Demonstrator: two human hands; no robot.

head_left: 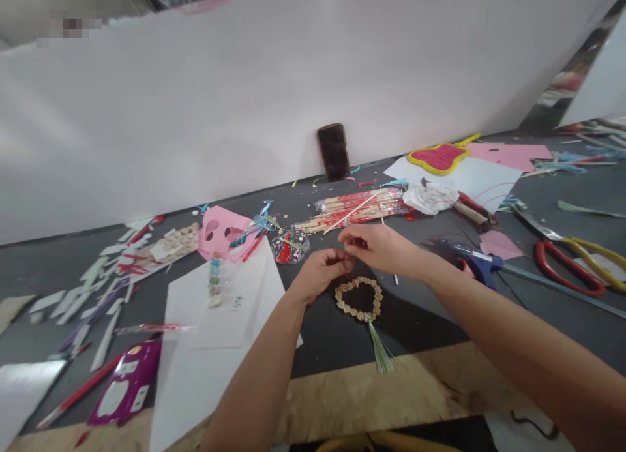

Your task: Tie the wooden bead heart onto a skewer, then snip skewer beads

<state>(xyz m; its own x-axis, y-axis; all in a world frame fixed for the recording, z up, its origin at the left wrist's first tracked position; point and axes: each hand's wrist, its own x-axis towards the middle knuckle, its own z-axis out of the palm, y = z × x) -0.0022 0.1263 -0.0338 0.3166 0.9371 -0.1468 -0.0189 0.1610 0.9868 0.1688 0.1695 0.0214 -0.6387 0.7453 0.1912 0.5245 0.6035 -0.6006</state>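
Just above the table's front part, my left hand [323,271] and my right hand [376,245] come together, each with thumb and fingers pinched. What they pinch is too small to make out; a thin dark strand seems to run down from them. Right below the fingertips is a heart-shaped ring of small tan beads or flowers [376,298], its middle hollow. From its lower point a pale green tassel [379,349] trails toward the table's wooden edge [342,393].
Behind my hands lie wrapped wooden sticks [362,207] and an upright phone [333,150]. Large scissors [570,266] and a blue glue gun [472,259] are at right. White paper [180,361], pink cut paper [222,227] and a purple packet [128,380] are at left.
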